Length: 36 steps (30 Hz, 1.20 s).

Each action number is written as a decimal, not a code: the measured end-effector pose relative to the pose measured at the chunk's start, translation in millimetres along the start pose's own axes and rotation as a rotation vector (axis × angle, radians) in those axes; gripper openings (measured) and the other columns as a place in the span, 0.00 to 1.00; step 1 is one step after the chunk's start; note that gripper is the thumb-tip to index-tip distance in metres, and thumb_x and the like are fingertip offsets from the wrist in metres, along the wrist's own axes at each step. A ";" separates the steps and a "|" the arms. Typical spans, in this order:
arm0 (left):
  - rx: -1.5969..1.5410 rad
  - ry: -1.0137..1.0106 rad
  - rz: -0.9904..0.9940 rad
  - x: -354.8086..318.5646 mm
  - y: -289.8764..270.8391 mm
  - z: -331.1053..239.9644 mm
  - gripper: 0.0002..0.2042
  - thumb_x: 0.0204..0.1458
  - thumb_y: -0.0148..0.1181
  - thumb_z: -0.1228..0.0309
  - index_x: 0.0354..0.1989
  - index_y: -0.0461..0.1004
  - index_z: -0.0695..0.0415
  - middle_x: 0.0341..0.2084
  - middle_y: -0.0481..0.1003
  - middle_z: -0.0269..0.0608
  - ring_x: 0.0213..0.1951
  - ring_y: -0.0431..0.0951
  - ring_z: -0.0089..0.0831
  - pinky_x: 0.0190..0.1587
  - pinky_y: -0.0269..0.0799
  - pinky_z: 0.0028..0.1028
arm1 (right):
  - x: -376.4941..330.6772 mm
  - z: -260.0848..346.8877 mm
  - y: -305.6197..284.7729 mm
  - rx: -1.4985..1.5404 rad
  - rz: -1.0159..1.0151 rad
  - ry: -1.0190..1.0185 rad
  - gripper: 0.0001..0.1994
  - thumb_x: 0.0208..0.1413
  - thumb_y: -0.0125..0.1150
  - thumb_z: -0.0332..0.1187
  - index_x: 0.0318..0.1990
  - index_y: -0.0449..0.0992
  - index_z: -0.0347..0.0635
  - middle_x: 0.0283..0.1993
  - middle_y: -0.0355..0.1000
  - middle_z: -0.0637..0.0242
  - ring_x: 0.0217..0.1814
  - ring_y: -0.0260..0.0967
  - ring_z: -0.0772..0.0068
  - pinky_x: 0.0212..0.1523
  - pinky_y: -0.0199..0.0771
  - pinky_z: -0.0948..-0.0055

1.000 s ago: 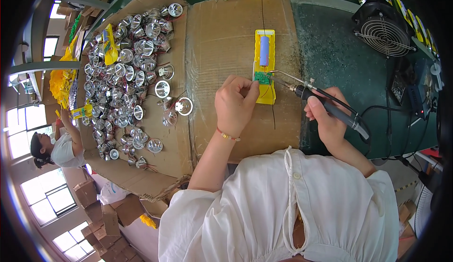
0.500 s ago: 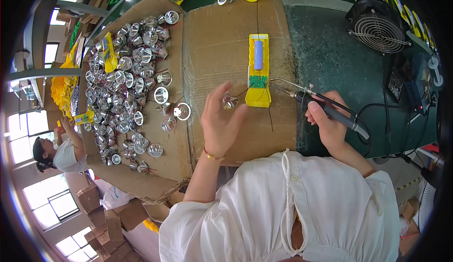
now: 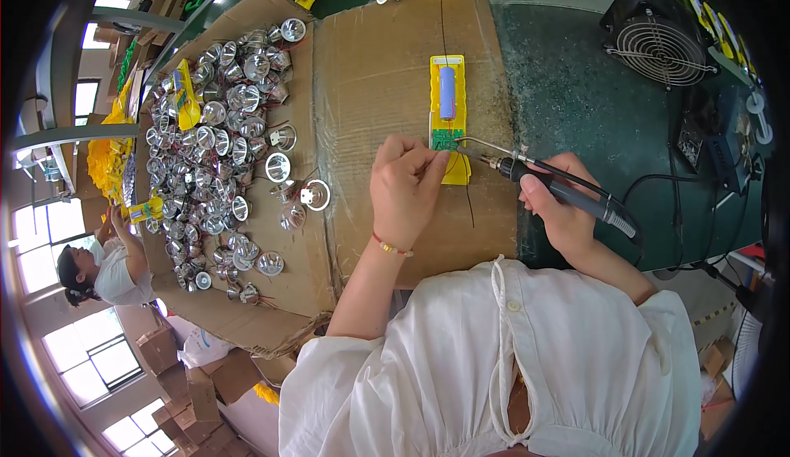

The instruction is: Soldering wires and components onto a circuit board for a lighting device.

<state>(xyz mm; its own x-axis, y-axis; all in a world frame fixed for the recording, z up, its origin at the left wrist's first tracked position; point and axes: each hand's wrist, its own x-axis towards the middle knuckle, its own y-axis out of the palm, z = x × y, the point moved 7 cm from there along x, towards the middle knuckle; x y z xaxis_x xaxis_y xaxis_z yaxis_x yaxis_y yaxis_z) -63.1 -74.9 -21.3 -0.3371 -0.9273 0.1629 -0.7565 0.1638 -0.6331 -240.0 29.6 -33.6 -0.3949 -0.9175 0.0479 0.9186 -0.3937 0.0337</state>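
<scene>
Left hand (image 3: pixel 403 185): pinched at the board (image 3: pixel 443 137); contents cannot be told.
Right hand (image 3: pixel 568 225): grips the iron (image 3: pixel 586 202).
Iron: best kept steady, contact brief.

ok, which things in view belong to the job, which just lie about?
In the job:
soldering iron, in the right hand
circuit board, at the left hand
yellow casing, blue battery

Lying about, it seems:
reflectors in the open carton, untouched
white bag
background boxes

At left, reflectors (image 3: pixel 278 167) lie in a carton (image 3: pixel 298 280). A cardboard sheet (image 3: pixel 378 70) beside it bears a housing (image 3: pixel 460 111). A fan (image 3: pixel 661 49) stands farther right.
</scene>
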 end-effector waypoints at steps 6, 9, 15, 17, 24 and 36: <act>0.240 0.155 -0.080 -4.5 2.4 -13.9 0.06 0.42 0.62 0.70 0.20 0.74 0.58 0.22 0.67 0.35 0.28 0.69 0.33 0.30 0.60 0.31 | 1.2 -0.1 1.4 -0.015 0.022 -0.013 0.08 0.50 0.59 0.28 0.32 0.67 0.35 0.22 0.69 0.64 0.21 0.66 0.81 0.22 0.68 0.82; 0.346 0.222 -0.106 -6.9 2.8 -19.6 0.05 0.42 0.62 0.70 0.20 0.74 0.57 0.22 0.66 0.34 0.28 0.69 0.31 0.30 0.59 0.31 | 1.1 -2.3 1.0 -0.020 0.018 0.001 0.08 0.50 0.59 0.28 0.32 0.67 0.35 0.22 0.69 0.65 0.21 0.66 0.82 0.22 0.67 0.83; 0.389 0.219 -0.081 -4.9 4.5 -20.8 0.06 0.42 0.62 0.70 0.20 0.73 0.56 0.22 0.66 0.33 0.27 0.68 0.31 0.31 0.59 0.31 | 0.1 -2.7 -6.8 0.085 -0.073 0.073 0.07 0.48 0.61 0.27 0.30 0.69 0.36 0.21 0.70 0.69 0.22 0.65 0.86 0.22 0.64 0.85; 0.395 0.226 -0.082 -4.3 4.2 -22.4 0.06 0.42 0.61 0.70 0.20 0.73 0.56 0.22 0.66 0.33 0.27 0.69 0.30 0.31 0.60 0.31 | 1.0 -2.5 -6.9 0.050 -0.070 0.053 0.07 0.48 0.62 0.27 0.30 0.69 0.36 0.21 0.70 0.69 0.22 0.65 0.86 0.22 0.64 0.85; 0.412 0.222 -0.053 -1.6 3.5 -23.8 0.06 0.43 0.61 0.70 0.20 0.75 0.58 0.22 0.68 0.34 0.25 0.69 0.32 0.30 0.60 0.30 | 7.8 -2.0 -2.8 -0.010 0.036 0.042 0.07 0.48 0.61 0.28 0.30 0.70 0.35 0.21 0.70 0.68 0.21 0.65 0.86 0.22 0.64 0.86; 0.430 0.178 0.009 1.3 4.8 -23.0 0.06 0.44 0.60 0.69 0.21 0.76 0.57 0.22 0.68 0.34 0.24 0.68 0.31 0.30 0.60 0.29 | 0.5 0.1 -29.8 0.092 -0.066 0.101 0.08 0.50 0.59 0.27 0.33 0.67 0.33 0.24 0.70 0.62 0.23 0.67 0.81 0.22 0.69 0.83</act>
<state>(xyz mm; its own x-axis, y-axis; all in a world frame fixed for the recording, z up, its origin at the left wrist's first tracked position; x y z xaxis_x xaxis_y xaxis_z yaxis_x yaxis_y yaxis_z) -80.1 -67.6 -6.7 -0.4618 -0.8482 0.2594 -0.4649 -0.0176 -0.8852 -267.6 40.9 -34.5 -0.4467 -0.8928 -0.0577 0.8840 -0.4504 0.1254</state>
